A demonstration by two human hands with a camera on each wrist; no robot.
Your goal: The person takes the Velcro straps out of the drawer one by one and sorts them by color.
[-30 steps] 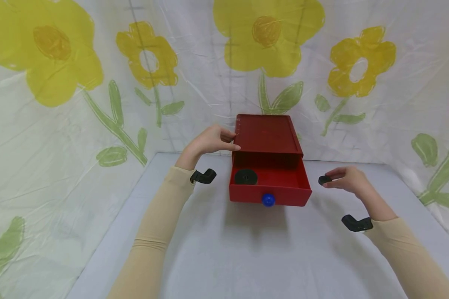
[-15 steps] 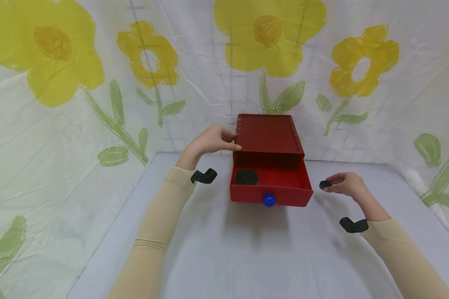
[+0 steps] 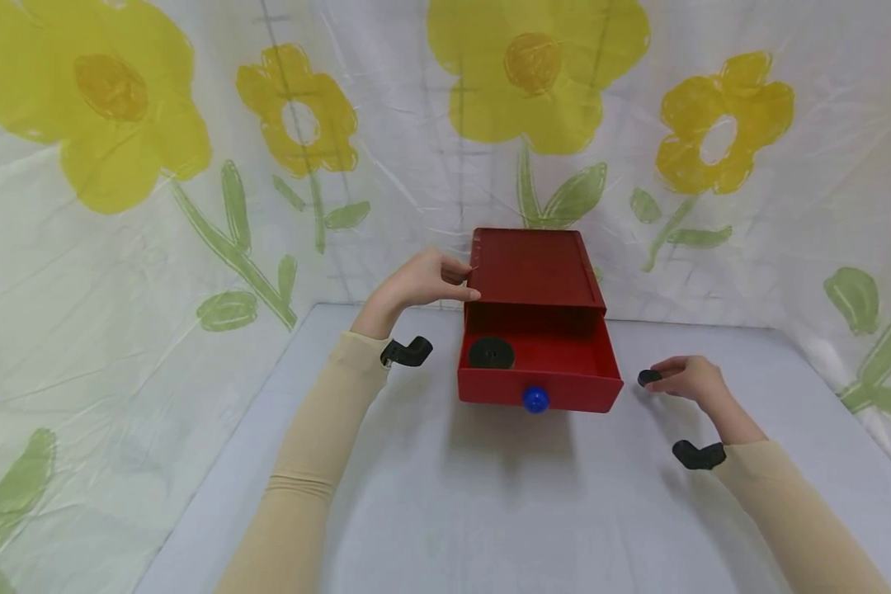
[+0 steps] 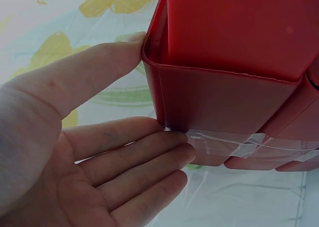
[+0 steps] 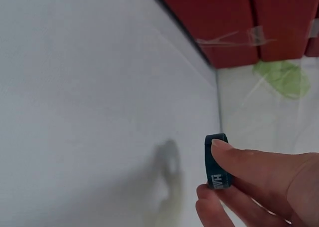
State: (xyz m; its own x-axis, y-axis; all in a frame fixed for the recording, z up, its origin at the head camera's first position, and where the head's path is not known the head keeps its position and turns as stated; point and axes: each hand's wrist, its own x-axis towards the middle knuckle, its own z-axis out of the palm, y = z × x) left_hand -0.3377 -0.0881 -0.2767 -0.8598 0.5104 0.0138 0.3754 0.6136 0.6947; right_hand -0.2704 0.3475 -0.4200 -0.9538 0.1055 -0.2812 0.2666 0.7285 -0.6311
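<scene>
Left hand (image 3: 418,280) touches red cabinet (image 3: 535,264); right hand (image 3: 695,380) pinches small dark object (image 3: 647,377).

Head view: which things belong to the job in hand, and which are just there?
Likely the job:
red box, touched by left grip
open drawer
small dark piece in right grip
black disc in drawer

Likely just there:
flowered sheet
pale tabletop
wrist cameras

Disc (image 3: 492,353) left inside drawer (image 3: 564,356), box (image 3: 535,266) between left hand (image 3: 420,279) and right hand (image 3: 694,381)
</scene>
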